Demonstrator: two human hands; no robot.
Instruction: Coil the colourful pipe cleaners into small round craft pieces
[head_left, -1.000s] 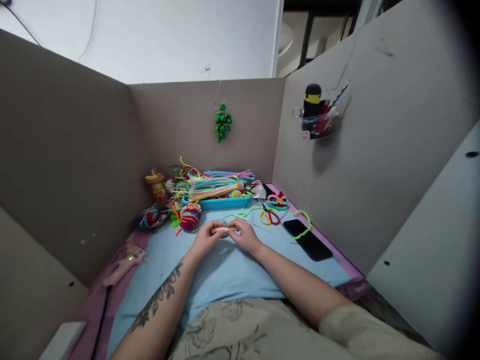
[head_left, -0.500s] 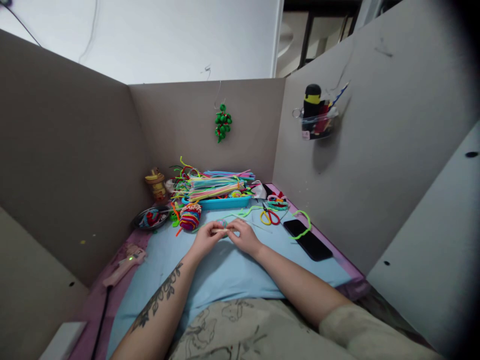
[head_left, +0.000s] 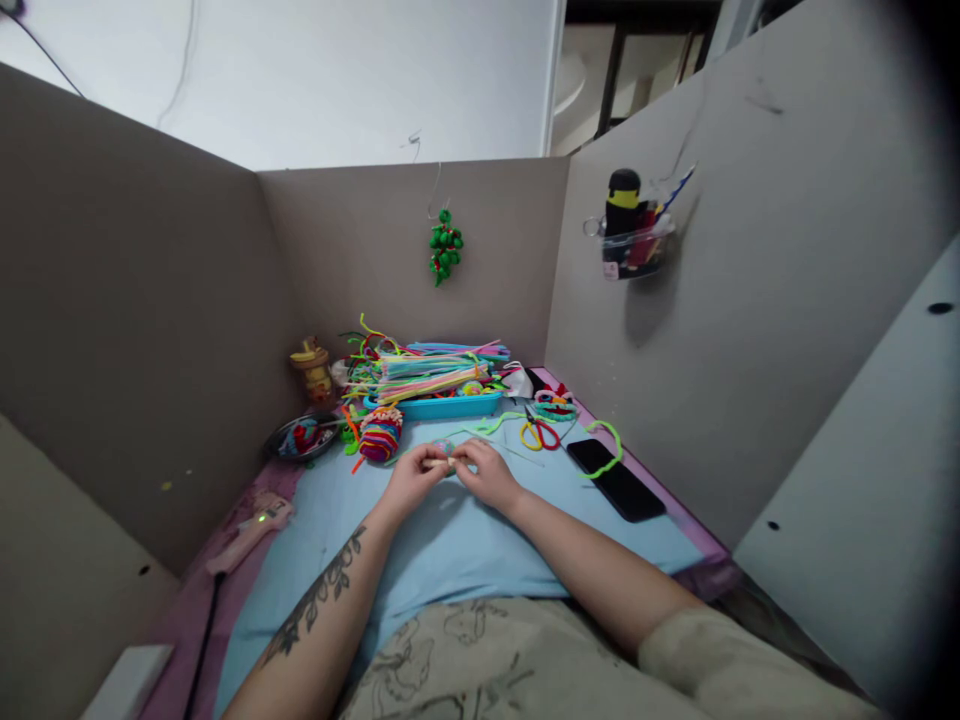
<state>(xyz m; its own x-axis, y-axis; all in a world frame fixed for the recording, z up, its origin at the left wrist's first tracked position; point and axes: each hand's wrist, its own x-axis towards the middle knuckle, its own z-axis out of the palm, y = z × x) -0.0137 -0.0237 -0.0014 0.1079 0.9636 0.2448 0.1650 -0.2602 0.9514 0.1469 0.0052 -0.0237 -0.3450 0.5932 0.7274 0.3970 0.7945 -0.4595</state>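
My left hand point(head_left: 417, 472) and my right hand point(head_left: 489, 470) meet over the middle of the blue cloth, with fingertips closed in a pinch. Between them runs a short cream strip point(head_left: 436, 462) that looks like a piece of pipe cleaner; the fingers cover much of it. Just behind the fingertips shows a small rounded, multicoloured piece point(head_left: 445, 447), mostly hidden, and I cannot tell whether it is held or lies on the cloth. To the left of my left hand stands a striped, multicoloured bundle point(head_left: 380, 434). Red-and-yellow scissors point(head_left: 539, 432) lie beyond my right hand.
A blue tray point(head_left: 450, 406) heaped with pipe cleaners point(head_left: 435, 370) stands at the back. On the left are a dark bowl point(head_left: 301, 438), a cup point(head_left: 312, 371) and a pink glue gun point(head_left: 253, 528) with its cord. A phone point(head_left: 616, 482) lies right, a green pipe cleaner point(head_left: 619, 445) across it.
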